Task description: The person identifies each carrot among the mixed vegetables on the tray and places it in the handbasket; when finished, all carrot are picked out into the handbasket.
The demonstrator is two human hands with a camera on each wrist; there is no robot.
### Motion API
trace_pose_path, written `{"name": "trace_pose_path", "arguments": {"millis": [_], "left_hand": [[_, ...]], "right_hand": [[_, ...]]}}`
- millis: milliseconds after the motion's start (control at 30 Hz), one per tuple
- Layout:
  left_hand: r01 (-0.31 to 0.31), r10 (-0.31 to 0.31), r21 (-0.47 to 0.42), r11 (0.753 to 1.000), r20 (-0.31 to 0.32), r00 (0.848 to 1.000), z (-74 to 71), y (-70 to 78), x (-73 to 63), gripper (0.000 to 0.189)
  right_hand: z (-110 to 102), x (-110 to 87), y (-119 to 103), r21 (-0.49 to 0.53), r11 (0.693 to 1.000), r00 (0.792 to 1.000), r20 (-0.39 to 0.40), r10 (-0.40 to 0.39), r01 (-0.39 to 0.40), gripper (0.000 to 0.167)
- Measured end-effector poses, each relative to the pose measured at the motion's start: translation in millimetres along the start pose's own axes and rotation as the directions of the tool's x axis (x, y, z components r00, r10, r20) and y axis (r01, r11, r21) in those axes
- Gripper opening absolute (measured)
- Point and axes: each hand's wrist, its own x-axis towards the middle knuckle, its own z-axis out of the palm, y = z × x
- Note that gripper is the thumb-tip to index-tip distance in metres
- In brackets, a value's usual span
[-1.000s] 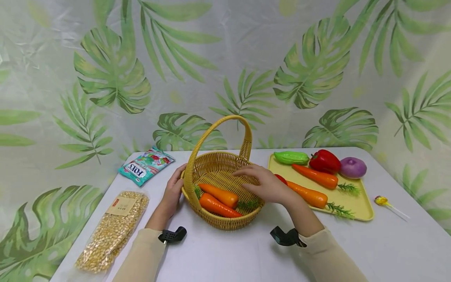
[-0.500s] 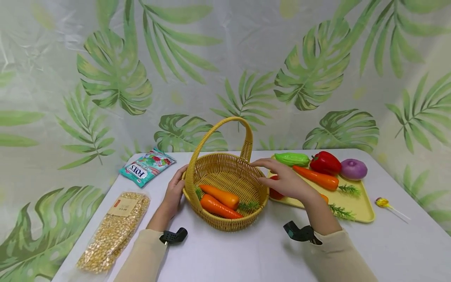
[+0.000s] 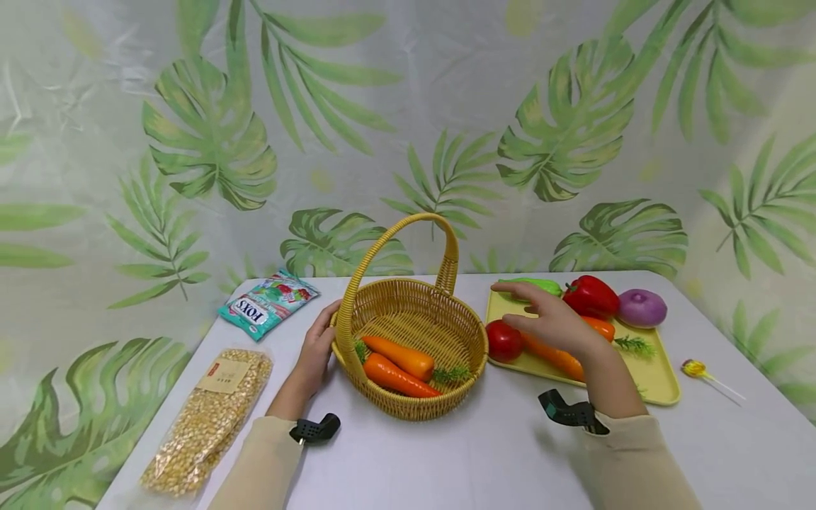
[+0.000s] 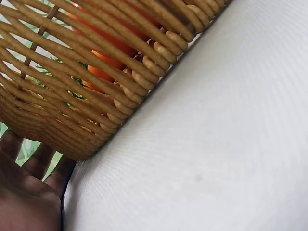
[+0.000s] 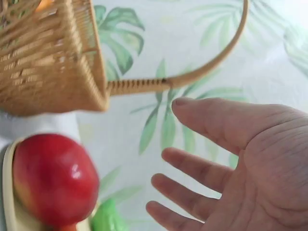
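Note:
A yellow wicker basket (image 3: 408,407) with a tall arched handle stands mid-table. Two orange carrots (image 3: 398,356) with green tops lie inside it. My left hand (image 3: 314,354) holds the basket's left side, its fingers reaching round the outer wall; the left wrist view shows part of these fingers (image 4: 38,161). Over the yellow tray (image 3: 666,389) hovers my right hand (image 3: 557,322), fingers spread and holding nothing. Just left of it sits a red round fruit (image 3: 505,341), also plain in the right wrist view. Carrots (image 3: 554,356) on the tray are partly hidden by this hand.
Also on the tray are a light green vegetable (image 3: 542,285) and a red bell pepper (image 3: 591,296), with a purple onion (image 3: 642,308) at its far right edge. A lollipop (image 3: 695,367) lies farther right. At left lie a teal candy bag (image 3: 268,303) and a corn kernel bag (image 3: 207,421).
My right hand has moved right, from over the basket to above the tray, uncovering the red round fruit. The left hand stays at the basket.

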Motion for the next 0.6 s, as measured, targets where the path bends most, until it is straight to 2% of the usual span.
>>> {"name": "trace_pose_path", "arguments": {"millis": [267, 400, 600], "left_hand": [[0.002, -0.002, 0.012, 1.0, -0.001, 1.0, -0.1, 2.4, -1.2, 0.053], [0.001, -0.001, 0.014, 1.0, 0.0, 1.0, 0.9, 3.6, -1.9, 0.053], [0.002, -0.002, 0.013, 1.0, 0.005, 1.0, 0.9, 2.3, -1.3, 0.053]], "right_hand": [[-2.2, 0.5, 24.4, -0.004, 0.999, 0.998, 0.033, 0.053, -0.053, 0.054], [-3.5, -1.1, 36.2, -0.036, 0.998, 0.998, 0.04, 0.056, -0.055, 0.055], [-6.8, -8.5, 49.1, -0.076, 0.991, 0.99, 0.089, 0.114, -0.107, 0.053]]}}
